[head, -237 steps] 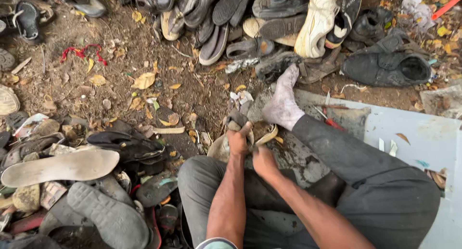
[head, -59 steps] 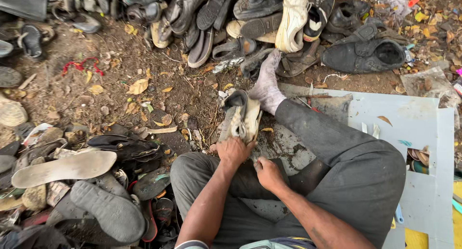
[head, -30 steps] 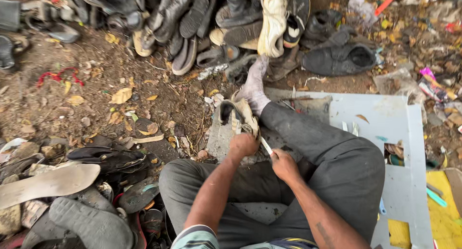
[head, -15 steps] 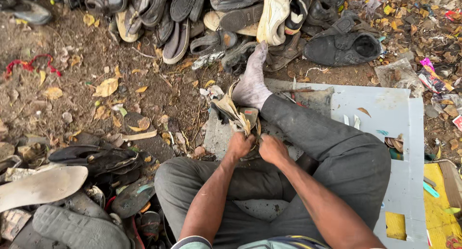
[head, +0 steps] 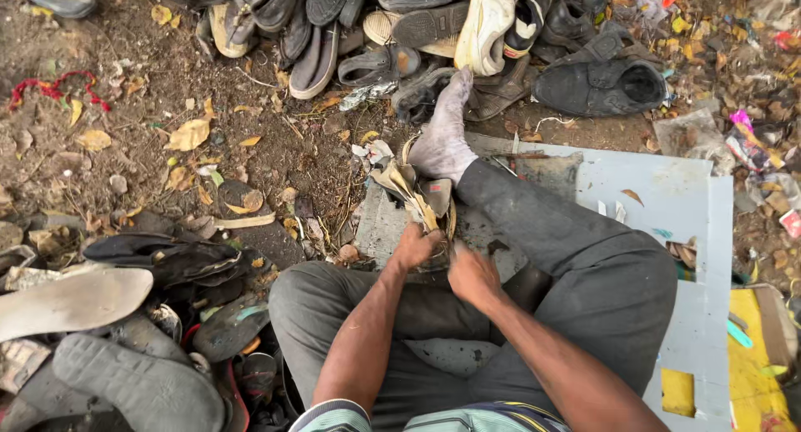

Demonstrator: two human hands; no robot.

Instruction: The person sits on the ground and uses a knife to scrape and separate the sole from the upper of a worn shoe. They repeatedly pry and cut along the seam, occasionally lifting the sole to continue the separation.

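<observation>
A big pile of old shoes (head: pixel 400 19) is lying along the top of the dirt ground (head: pixel 167 106). A pale board (head: pixel 667 198) is lying under the person, who is sitting on it with one leg (head: pixel 576 257) stretching forward. The foot in a dusty sock (head: pixel 442 131) is pressing down on a torn shoe (head: pixel 413 190). The shoe is lying long-ways, running from the sock back toward the hands, so its near end is pointing right at them. The left hand (head: pixel 415 247) is closing around that near end and is the nearer one. The right hand (head: pixel 471 275) is curling just beside it, touching the shoe's edge; I cannot tell what it is gripping.
</observation>
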